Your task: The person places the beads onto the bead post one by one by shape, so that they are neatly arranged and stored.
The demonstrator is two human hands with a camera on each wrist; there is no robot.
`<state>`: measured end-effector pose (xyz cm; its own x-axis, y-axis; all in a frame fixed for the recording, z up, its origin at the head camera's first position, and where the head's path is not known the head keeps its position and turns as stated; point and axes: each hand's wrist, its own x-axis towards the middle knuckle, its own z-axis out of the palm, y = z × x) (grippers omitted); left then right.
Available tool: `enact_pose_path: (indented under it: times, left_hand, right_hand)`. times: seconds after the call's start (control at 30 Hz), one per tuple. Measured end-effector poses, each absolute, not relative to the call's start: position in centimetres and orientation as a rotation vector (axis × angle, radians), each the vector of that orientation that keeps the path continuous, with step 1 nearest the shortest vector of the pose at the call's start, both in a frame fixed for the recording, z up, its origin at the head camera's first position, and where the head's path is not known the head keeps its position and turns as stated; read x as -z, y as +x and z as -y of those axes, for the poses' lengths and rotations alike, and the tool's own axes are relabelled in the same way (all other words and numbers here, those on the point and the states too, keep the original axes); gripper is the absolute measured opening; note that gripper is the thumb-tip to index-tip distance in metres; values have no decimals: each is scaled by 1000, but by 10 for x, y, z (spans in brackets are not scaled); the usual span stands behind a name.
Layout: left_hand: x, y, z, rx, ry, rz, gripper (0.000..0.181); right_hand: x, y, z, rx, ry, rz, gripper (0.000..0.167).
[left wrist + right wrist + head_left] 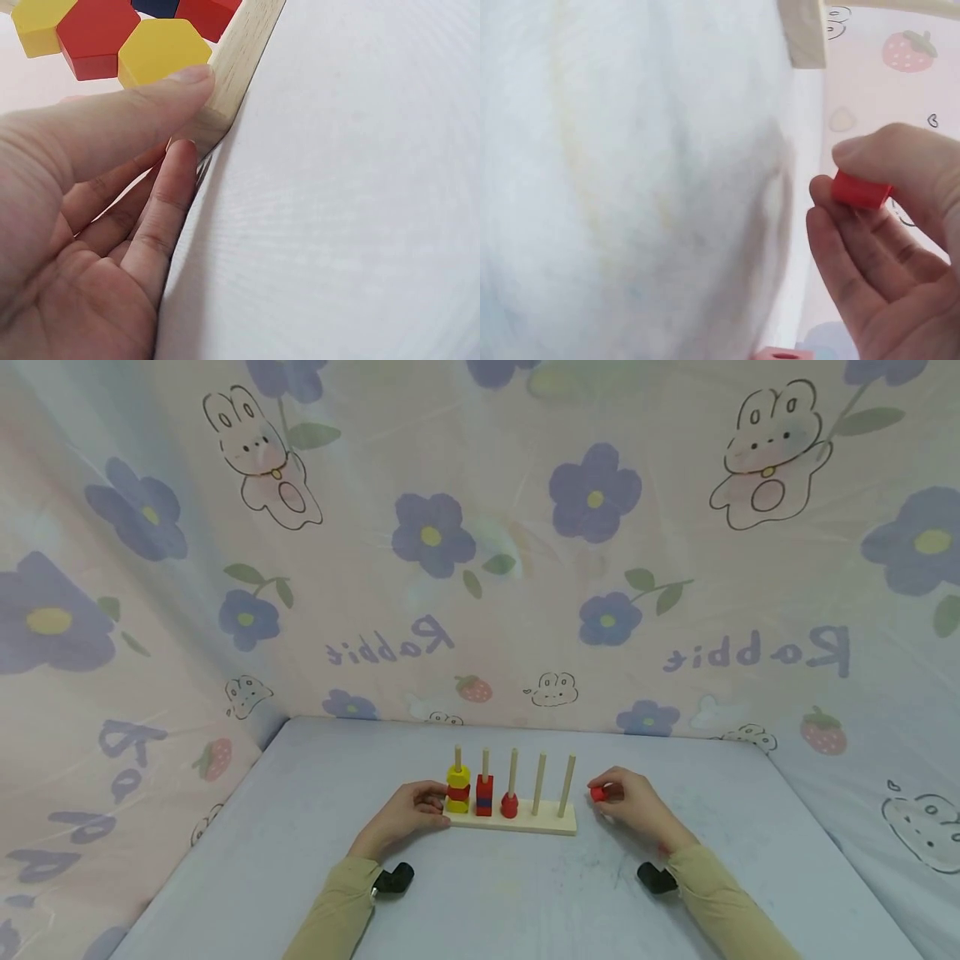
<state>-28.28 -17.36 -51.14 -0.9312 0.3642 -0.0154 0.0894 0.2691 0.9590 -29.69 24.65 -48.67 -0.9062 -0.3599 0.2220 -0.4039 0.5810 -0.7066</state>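
A wooden peg stand [517,823] with upright pegs sits on the table. My left hand [414,807] holds its left end, the thumb on the base edge beside a yellow hexagonal block [166,51] and the fingers against the end. The leftmost peg carries yellow and red blocks. Red and dark blue blocks [484,797] are stacked on the second, and red pieces [510,807] sit on the third. Nothing is on the two right pegs. Right of the stand, my right hand [632,800] pinches a small red block [861,190] between thumb and fingers, above the table.
Another red block with a hole [784,354] lies on the table near the right wrist, mostly hidden in the head view. A white cloth covers the table [510,893]. Behind it hangs a patterned curtain [510,593].
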Motion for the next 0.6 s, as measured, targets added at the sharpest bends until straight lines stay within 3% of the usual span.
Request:
enact_pose_path:
  times: [0.23,0.43,0.6]
  left_hand:
    - [511,-281,172,-1734,413,-2295,50]
    - [495,-272,170,-1727,430,-2299,47]
    - [506,-279,173,-1731,442,-2300,49]
  right_hand:
    - [470,-291,-248,-1304,697,2599,37]
    - [427,-280,-248,-1232,737,2527,33]
    - [390,-269,-236,-1265,735,2492,33]
